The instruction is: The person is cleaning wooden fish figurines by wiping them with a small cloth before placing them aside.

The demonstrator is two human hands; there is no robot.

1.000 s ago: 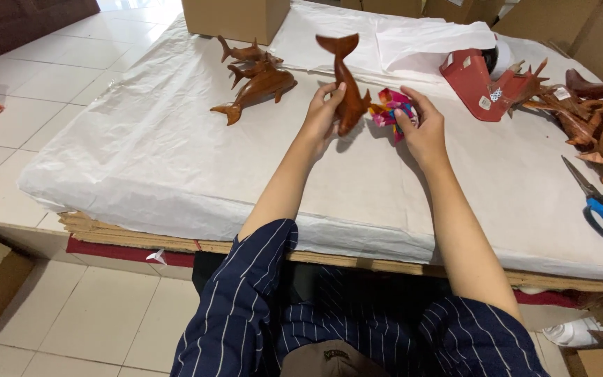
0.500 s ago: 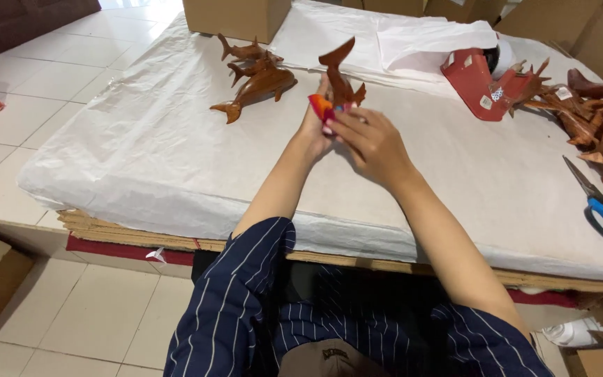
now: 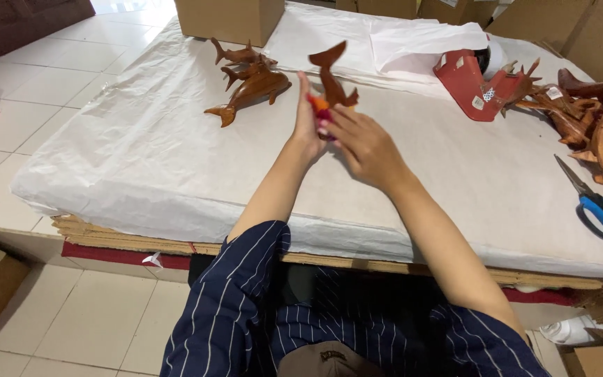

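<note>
Hands, left hand [image 3: 306, 128] and right hand [image 3: 357, 143], grip a reddish-brown, tail-up wooden dolphin [image 3: 331, 75].

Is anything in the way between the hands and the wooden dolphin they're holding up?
No. The left hand and right hand already touch the wooden dolphin, with a small orange-pink thing between them at its base.

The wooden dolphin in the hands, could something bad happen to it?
Maybe. The brown carved wooden dolphin is held off the white paper-covered table by the left hand and right hand, tail up, so a slip could drop it and perhaps chip the thin tail. The blue-handled scissors lie near the right arm; a wide elbow swing might bump them.
</note>
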